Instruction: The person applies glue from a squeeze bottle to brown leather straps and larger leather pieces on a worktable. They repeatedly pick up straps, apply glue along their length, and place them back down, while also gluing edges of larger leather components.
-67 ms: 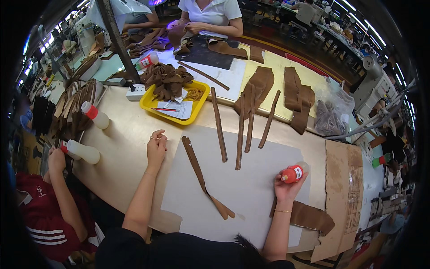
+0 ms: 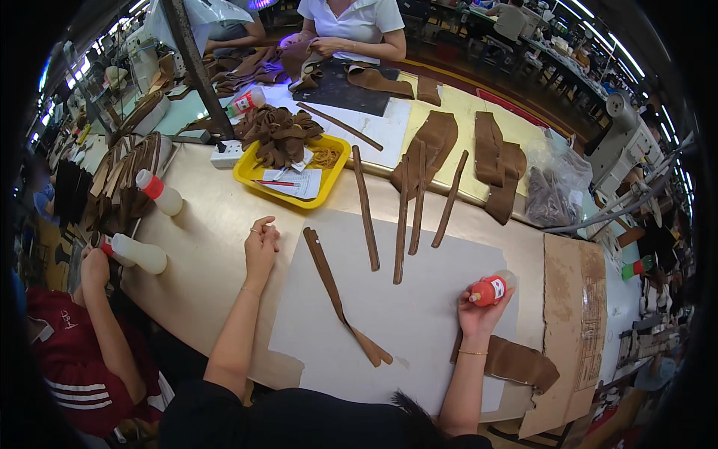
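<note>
On the counter (image 2: 209,224): one grey sheet (image 2: 419,322); upon its left half, one forked brown strip (image 2: 326,274); off its left edge, left hand (image 2: 262,243), loosely curled, empty; near its right edge, right hand (image 2: 479,316), holding one red-topped bottle (image 2: 490,289).

Factory workshop, leather-type goods, as evidenced by: long brown leather-like strips (image 2: 366,209) on a pale tan tabletop (image 2: 213,224); one red-topped translucent plastic bottle (image 2: 488,291); one yellow rectangular plastic tray (image 2: 336,176) of brown cut pieces (image 2: 280,135). Further: one white sewing machine (image 2: 619,156), several workers at neighbouring stations, rows of white tube lights (image 2: 627,57) overhead.
</note>
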The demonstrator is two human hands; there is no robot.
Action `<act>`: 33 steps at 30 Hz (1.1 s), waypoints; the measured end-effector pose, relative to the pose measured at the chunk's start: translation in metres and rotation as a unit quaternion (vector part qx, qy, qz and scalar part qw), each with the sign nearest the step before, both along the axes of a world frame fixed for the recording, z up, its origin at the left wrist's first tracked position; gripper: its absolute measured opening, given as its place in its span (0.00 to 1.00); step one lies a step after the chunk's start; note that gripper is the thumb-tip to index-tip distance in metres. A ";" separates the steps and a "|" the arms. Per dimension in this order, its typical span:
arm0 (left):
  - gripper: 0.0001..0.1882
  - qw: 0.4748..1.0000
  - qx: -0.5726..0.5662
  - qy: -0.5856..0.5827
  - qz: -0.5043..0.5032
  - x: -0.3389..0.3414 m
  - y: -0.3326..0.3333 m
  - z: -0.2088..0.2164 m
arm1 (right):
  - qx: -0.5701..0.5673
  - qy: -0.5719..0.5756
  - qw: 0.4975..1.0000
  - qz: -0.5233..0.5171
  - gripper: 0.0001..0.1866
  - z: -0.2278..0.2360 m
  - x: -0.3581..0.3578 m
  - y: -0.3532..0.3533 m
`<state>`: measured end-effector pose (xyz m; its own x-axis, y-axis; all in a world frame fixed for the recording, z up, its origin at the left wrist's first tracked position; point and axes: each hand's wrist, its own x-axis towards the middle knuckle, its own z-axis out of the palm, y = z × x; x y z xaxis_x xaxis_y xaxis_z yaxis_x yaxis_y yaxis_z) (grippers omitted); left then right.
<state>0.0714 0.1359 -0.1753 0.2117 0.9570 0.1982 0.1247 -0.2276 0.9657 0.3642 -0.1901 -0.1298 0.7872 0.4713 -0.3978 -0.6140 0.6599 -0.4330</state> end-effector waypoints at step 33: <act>0.09 0.999 0.002 0.039 -0.002 0.004 0.004 0.003 | 0.003 0.010 1.000 0.004 0.34 0.002 0.003 0.008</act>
<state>0.0750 0.1398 -0.1725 0.2299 0.9555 0.1848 0.1990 -0.2321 0.9521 0.3668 -0.1817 -0.1277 0.7751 0.4801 -0.4108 -0.6280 0.6576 -0.4162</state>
